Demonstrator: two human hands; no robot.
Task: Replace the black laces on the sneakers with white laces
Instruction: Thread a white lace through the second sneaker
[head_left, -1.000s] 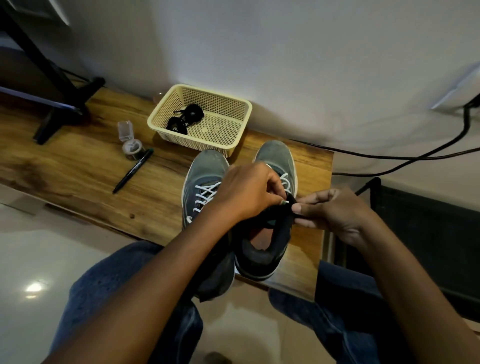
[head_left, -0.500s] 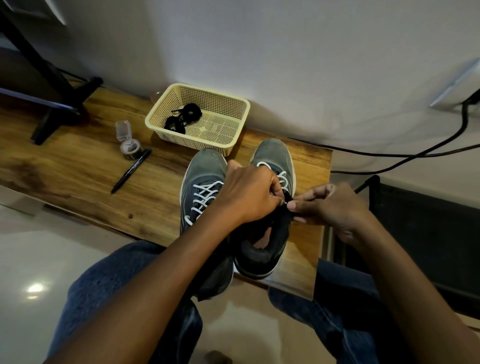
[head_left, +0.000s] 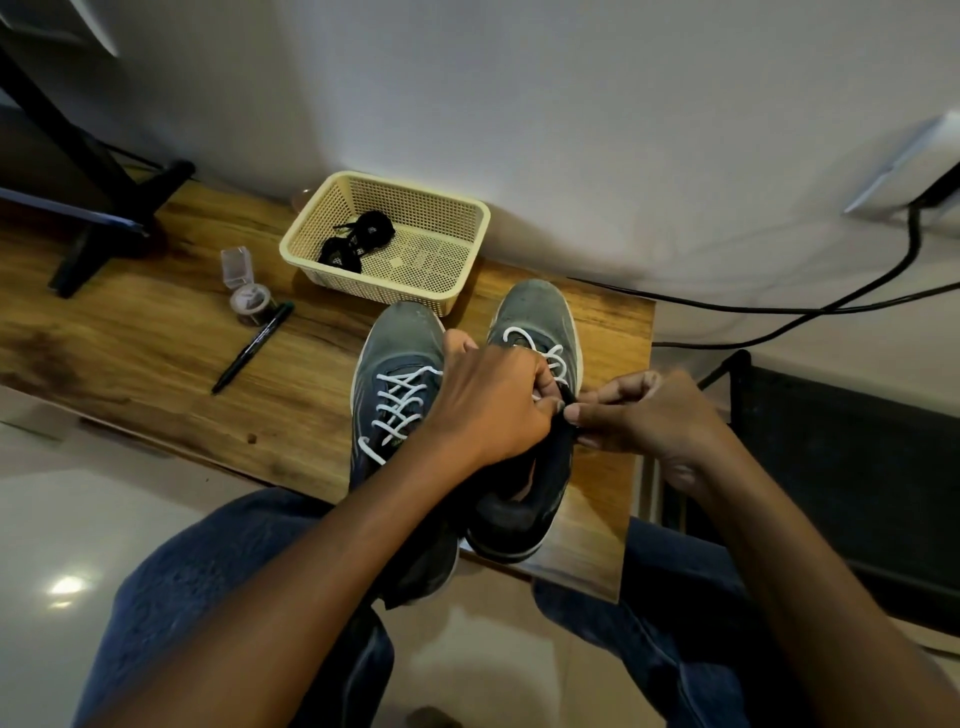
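Two grey sneakers stand side by side on the wooden bench (head_left: 130, 358), toes toward the wall. The left sneaker (head_left: 400, 358) carries a white lace (head_left: 397, 405) crossed through its eyelets. The right sneaker (head_left: 535, 317) has a white lace (head_left: 540, 351) through its front eyelets only. My left hand (head_left: 488, 405) reaches across and pinches the white lace end at the right sneaker's collar. My right hand (head_left: 639, 415) pinches the black collar edge of that sneaker from the right. Black laces (head_left: 353, 241) lie bundled in the cream basket (head_left: 467, 270).
A black pen (head_left: 254, 345) and a small clear open-lidded jar (head_left: 247, 296) lie left of the sneakers. A black stand foot (head_left: 109, 228) sits at the bench's far left. Cables (head_left: 779, 312) run along the wall on the right, above a dark box (head_left: 857, 467).
Both hands have shifted slightly toward the toe of the right sneaker, staying at its collar. My right hand's fingers have curled closer to the left hand. The sneakers have not moved.
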